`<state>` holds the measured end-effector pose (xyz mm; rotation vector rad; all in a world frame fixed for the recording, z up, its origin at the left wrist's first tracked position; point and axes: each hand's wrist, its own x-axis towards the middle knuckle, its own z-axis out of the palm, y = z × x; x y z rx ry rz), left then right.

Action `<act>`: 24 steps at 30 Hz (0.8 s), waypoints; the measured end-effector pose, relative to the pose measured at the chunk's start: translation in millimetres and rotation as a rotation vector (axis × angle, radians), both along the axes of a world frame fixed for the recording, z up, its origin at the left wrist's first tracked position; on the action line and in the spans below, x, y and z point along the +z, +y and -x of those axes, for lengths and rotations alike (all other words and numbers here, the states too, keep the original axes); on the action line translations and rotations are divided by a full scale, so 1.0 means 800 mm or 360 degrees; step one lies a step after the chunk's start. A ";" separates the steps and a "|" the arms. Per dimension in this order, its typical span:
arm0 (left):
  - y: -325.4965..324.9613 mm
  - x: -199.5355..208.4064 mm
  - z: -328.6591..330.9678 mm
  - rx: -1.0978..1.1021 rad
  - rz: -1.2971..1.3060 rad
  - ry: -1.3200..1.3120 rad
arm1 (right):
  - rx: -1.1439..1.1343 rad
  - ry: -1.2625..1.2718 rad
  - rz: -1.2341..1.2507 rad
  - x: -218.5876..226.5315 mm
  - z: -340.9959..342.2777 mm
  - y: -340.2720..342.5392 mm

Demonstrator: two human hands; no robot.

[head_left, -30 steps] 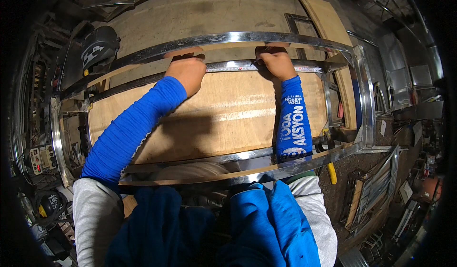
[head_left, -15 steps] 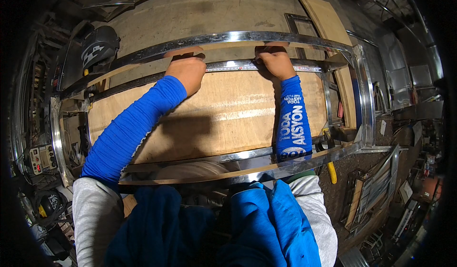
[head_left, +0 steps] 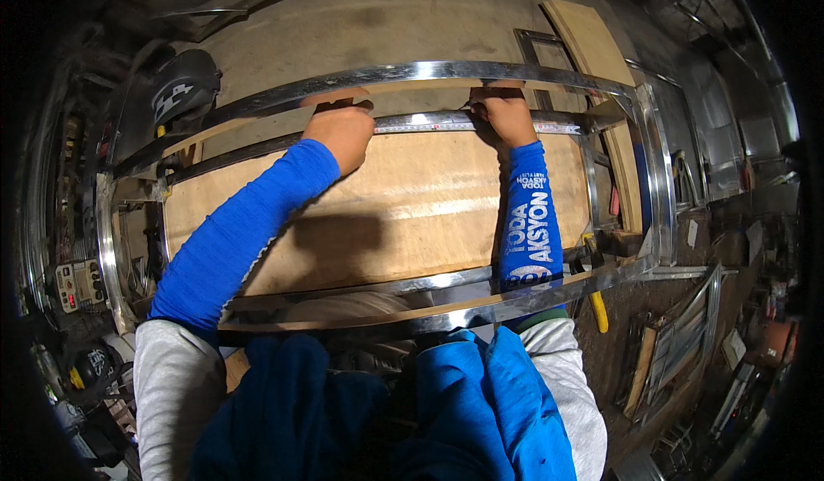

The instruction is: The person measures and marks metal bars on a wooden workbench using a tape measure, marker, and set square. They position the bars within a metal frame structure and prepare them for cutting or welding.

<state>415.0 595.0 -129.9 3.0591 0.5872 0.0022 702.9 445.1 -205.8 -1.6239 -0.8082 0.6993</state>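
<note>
A tape measure blade (head_left: 412,127) is stretched along the far lower steel tube (head_left: 257,148) of a shiny rectangular metal frame (head_left: 421,71). My left hand (head_left: 342,136) is closed at the blade's left end, gripping the tape measure; its case is mostly hidden by the fingers. Over the right part of the blade, my right hand (head_left: 508,121) has its fingers pinched together at the tube. A thin dark tip shows at those fingers, too small to name. Both forearms reach over the frame's near bar. Inside the frame lies a plywood panel (head_left: 412,206).
A dark welding helmet (head_left: 184,86) sits beyond the frame's left end. Wooden boards (head_left: 592,43) lean at the far right. A yellow-handled tool (head_left: 598,309) hangs by the near right corner. A control box with knobs (head_left: 79,284) stands at the left, and metal frames (head_left: 678,344) lie right.
My right hand has slid slightly to the right along the tape. My left hand stays closed at nearly the same spot, and the tape blade still lies along the tube.
</note>
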 end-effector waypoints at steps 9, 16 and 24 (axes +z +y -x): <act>0.011 0.014 0.075 -0.0288 -0.0080 0.0098 | -0.0115 -0.0509 -0.0062 0.060 0.034 -0.016; 0.020 0.103 0.208 -0.0240 0.0095 0.0170 | -0.0014 0.0219 -0.0069 0.045 0.014 -0.017; -0.023 0.270 0.393 0.0062 -0.0314 -0.0749 | -0.0844 0.0248 -0.0689 0.017 0.063 -0.025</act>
